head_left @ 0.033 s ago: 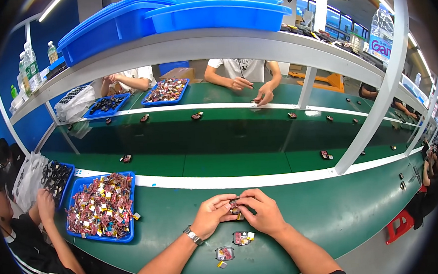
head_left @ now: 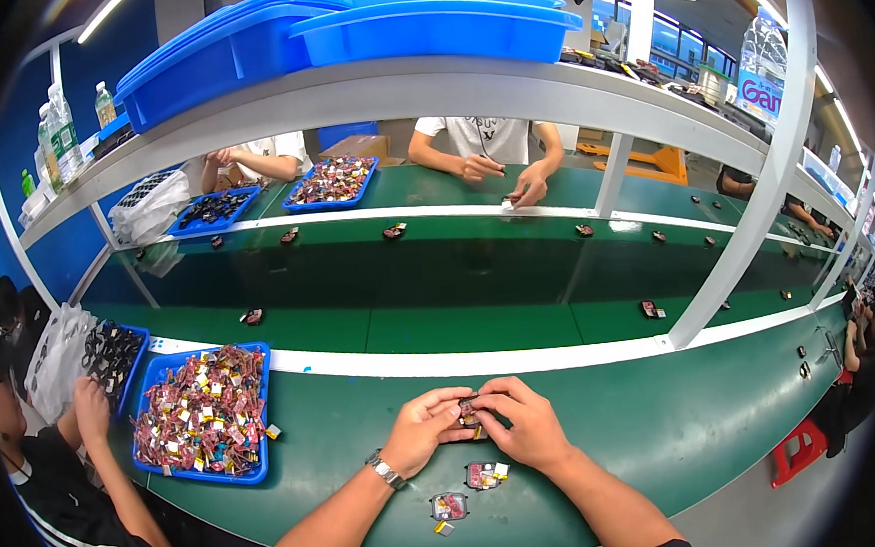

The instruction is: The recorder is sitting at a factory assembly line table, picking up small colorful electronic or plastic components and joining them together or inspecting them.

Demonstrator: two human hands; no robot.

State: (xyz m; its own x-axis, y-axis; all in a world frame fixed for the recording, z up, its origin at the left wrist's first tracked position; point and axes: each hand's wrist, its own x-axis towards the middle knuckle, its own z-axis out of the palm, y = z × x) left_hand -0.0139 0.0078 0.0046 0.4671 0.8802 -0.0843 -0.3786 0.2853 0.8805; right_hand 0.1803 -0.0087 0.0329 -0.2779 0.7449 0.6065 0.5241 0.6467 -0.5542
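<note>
My left hand (head_left: 429, 432), with a metal-band watch on its wrist, grips one side of a small black electronics case (head_left: 469, 413). The fingers of my right hand (head_left: 523, 424) close on the case from the other side, over its top. My fingers cover much of it; reddish parts and a bit of yellow show between them. Just below my hands, two similar open cases lie on the green bench: one case (head_left: 482, 475) has a red circuit board and a white-and-yellow battery at its edge, the other case (head_left: 450, 505) has a battery (head_left: 443, 527) beside it.
On the left, a blue tray (head_left: 264, 424) is heaped with red boards and batteries; behind it stands another tray of black parts (head_left: 112, 356) by a co-worker's hand (head_left: 91, 407). A green conveyor belt (head_left: 441, 323) carries scattered cases. Overhead, a white shelf (head_left: 426, 89) holds blue bins (head_left: 443, 32).
My hands and the case stay in place. Across the belt, the co-worker's fingers have shifted slightly, and a white piece now shows at them.
</note>
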